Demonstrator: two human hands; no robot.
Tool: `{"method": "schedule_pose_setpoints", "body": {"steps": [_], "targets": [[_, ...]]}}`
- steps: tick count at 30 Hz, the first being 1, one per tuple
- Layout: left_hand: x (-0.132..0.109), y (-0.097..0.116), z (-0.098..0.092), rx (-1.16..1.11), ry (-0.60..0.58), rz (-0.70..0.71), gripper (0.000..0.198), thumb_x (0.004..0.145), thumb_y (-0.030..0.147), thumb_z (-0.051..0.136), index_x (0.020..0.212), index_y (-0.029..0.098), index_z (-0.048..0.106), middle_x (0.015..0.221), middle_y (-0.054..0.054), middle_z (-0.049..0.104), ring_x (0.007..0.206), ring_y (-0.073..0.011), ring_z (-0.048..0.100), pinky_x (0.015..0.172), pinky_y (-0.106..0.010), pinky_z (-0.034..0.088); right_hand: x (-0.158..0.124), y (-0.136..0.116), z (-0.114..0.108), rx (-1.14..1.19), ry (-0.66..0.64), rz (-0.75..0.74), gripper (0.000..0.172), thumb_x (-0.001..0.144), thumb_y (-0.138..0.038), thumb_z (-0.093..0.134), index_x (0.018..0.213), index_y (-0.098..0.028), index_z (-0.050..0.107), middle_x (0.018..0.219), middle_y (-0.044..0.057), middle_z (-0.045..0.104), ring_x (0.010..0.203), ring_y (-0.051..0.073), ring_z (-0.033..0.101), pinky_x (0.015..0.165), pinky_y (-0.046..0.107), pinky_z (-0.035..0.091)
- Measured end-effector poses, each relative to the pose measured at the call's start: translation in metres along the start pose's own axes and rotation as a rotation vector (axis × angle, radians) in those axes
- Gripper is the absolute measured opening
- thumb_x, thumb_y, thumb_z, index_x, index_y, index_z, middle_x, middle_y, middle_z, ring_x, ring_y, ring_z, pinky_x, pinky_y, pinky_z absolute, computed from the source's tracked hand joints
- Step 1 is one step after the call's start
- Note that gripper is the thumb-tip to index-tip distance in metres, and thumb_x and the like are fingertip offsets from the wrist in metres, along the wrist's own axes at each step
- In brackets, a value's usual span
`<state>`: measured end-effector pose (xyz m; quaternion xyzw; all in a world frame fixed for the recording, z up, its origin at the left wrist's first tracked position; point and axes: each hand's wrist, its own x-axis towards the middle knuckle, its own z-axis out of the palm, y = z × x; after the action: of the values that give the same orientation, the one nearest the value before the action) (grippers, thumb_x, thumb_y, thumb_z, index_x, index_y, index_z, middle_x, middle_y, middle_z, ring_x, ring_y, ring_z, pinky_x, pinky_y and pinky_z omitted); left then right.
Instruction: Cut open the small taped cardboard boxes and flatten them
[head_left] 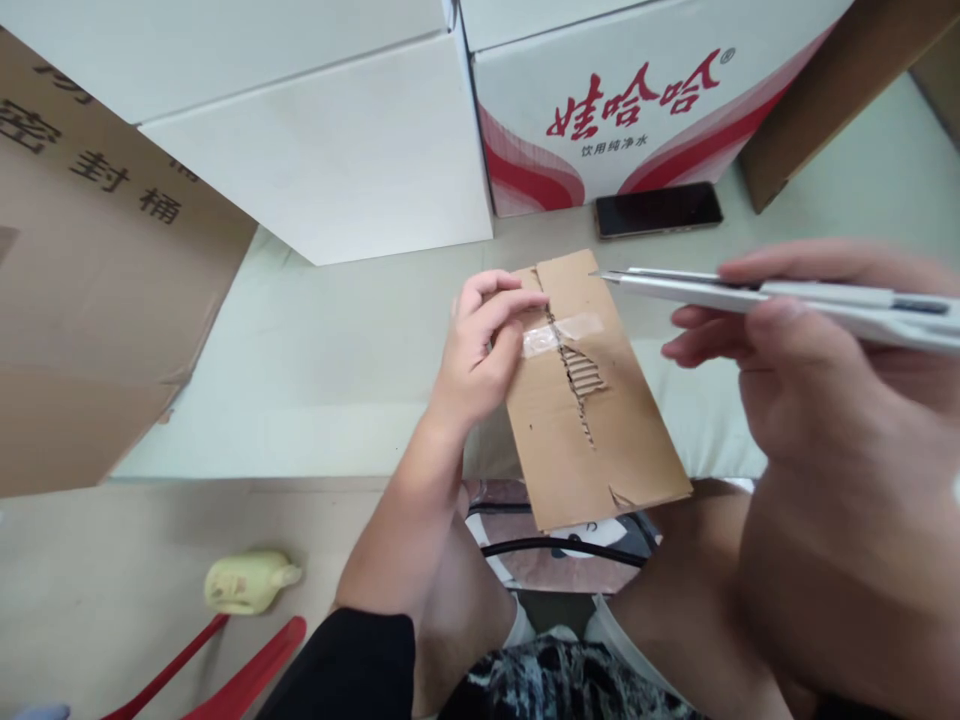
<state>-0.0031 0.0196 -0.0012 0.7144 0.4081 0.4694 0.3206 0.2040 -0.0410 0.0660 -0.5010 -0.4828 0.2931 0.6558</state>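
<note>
A flat piece of brown cardboard (pixel 600 420) lies across the edge of a pale surface (pixel 330 370), its near end overhanging my knees. A torn, jagged slit runs down its middle, with a strip of clear tape (pixel 562 335) across the top of the slit. My left hand (pixel 484 340) rests on the cardboard's left edge, fingers curled and pressing near the tape. My right hand (pixel 810 360), close to the camera, grips a silver utility knife (pixel 787 295) whose tip points left, held above the cardboard's upper right.
White boxes (pixel 322 150) and a white box with red lettering (pixel 637 100) stand at the back. A dark phone (pixel 658 209) lies before them. A large brown carton (pixel 90 280) is at left. On the floor lie a yellowish object (pixel 244 582) and red bars (pixel 247 675).
</note>
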Motion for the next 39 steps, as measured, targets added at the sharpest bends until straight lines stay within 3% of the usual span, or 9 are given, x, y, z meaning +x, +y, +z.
{"method": "schedule_pose_setpoints", "body": {"steps": [3,7,9,11,13,25,35,39], "targets": [[0.0,-0.004,-0.001,0.094,-0.047,0.01,0.035,0.09,0.018,0.052,0.11,0.029,0.077,0.117,-0.008,0.06,0.122,-0.0288,0.055,0.116,-0.051,0.039,-0.012,-0.015,0.003,-0.165,-0.07,0.089,0.006,0.085,-0.026,0.07,0.085,-0.029,0.076,0.076,-0.001,0.071,0.064,0.017,0.063,0.06,0.034,0.048],[0.001,-0.006,-0.002,0.144,-0.061,0.023,0.039,0.086,0.014,0.05,0.112,0.028,0.077,0.114,-0.007,0.056,0.118,-0.0277,0.055,0.114,-0.049,0.04,-0.016,-0.018,0.0,-0.34,-0.195,0.068,0.012,0.087,-0.031,0.069,0.076,-0.028,0.073,0.066,-0.003,0.067,0.059,0.014,0.058,0.052,0.03,0.038],[0.0,-0.006,-0.001,0.171,-0.063,0.029,0.038,0.087,0.016,0.049,0.11,0.027,0.077,0.115,-0.007,0.055,0.118,-0.0267,0.054,0.113,-0.047,0.042,-0.014,-0.014,-0.003,-0.375,-0.262,0.074,0.006,0.086,-0.031,0.069,0.088,-0.028,0.074,0.071,-0.003,0.071,0.059,0.014,0.062,0.051,0.029,0.04],[0.0,-0.006,0.001,0.203,-0.057,0.024,0.038,0.087,0.016,0.048,0.111,0.025,0.076,0.116,-0.007,0.054,0.118,-0.0261,0.054,0.114,-0.046,0.043,-0.013,-0.009,-0.006,-0.393,-0.308,0.067,0.015,0.085,-0.032,0.071,0.099,-0.027,0.073,0.078,-0.002,0.076,0.062,0.015,0.066,0.053,0.029,0.045],[-0.001,-0.008,0.003,0.224,-0.044,0.025,0.039,0.086,0.017,0.047,0.111,0.024,0.077,0.116,-0.008,0.054,0.119,-0.0257,0.054,0.114,-0.046,0.043,-0.012,-0.005,-0.007,-0.43,-0.346,0.026,0.015,0.084,-0.032,0.071,0.098,-0.027,0.073,0.079,-0.003,0.077,0.061,0.014,0.067,0.053,0.027,0.046],[-0.004,-0.014,0.007,0.214,0.008,0.07,0.039,0.091,0.02,0.046,0.11,0.024,0.08,0.116,-0.009,0.055,0.118,-0.0258,0.053,0.113,-0.047,0.045,-0.013,0.004,-0.001,-0.646,-0.411,-0.17,0.015,0.084,-0.03,0.066,0.098,-0.027,0.072,0.076,-0.002,0.075,0.056,0.013,0.061,0.055,0.029,0.046],[-0.005,-0.019,0.005,0.251,0.006,0.092,0.038,0.092,0.019,0.048,0.112,0.026,0.08,0.117,-0.008,0.055,0.118,-0.0257,0.054,0.112,-0.047,0.047,-0.016,-0.005,0.005,-0.7,-0.466,-0.3,0.003,0.086,-0.025,0.062,0.086,-0.024,0.065,0.068,-0.002,0.065,0.055,0.012,0.054,0.053,0.027,0.041],[-0.006,-0.016,0.008,0.235,0.034,0.061,0.04,0.089,0.017,0.048,0.109,0.026,0.082,0.116,-0.008,0.056,0.117,-0.0255,0.054,0.112,-0.047,0.046,-0.017,-0.011,0.003,-0.727,-0.504,-0.283,0.006,0.087,-0.023,0.06,0.082,-0.024,0.063,0.064,-0.002,0.062,0.052,0.012,0.052,0.051,0.026,0.04]]}}
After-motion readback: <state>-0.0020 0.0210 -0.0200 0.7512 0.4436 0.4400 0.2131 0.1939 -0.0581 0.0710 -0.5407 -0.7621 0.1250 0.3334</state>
